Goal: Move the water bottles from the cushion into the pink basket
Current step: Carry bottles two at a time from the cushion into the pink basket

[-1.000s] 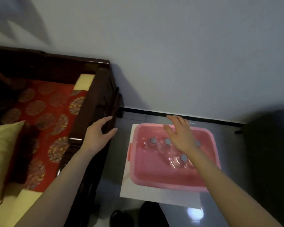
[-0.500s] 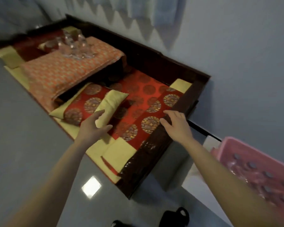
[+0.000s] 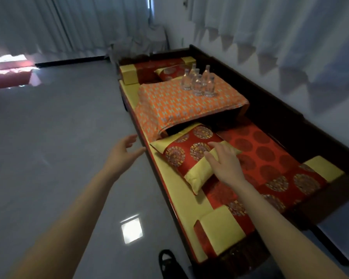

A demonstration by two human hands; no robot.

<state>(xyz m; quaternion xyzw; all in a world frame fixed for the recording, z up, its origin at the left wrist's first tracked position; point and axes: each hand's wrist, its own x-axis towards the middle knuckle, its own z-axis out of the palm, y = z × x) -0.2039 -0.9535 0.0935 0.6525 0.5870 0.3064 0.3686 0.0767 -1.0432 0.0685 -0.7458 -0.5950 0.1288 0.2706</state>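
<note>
A long dark wooden bench [image 3: 280, 111] with red and yellow padding stands on a glossy grey floor [image 3: 58, 137] beside white curtains [image 3: 79, 23]. The clear plastic water bottles [image 3: 198, 82] stand clustered on the orange patterned cushion [image 3: 179, 105] at its far end. The left hand [image 3: 122, 153] and right hand [image 3: 224, 164] reach forward, fingers spread, holding nothing.

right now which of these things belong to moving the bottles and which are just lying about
For the job: water bottles, standing on the orange cushion; left hand and right hand, both open and empty. The pink basket is out of view.

Lying about: red and yellow pillow; wooden bench; curtains; black shoe.
</note>
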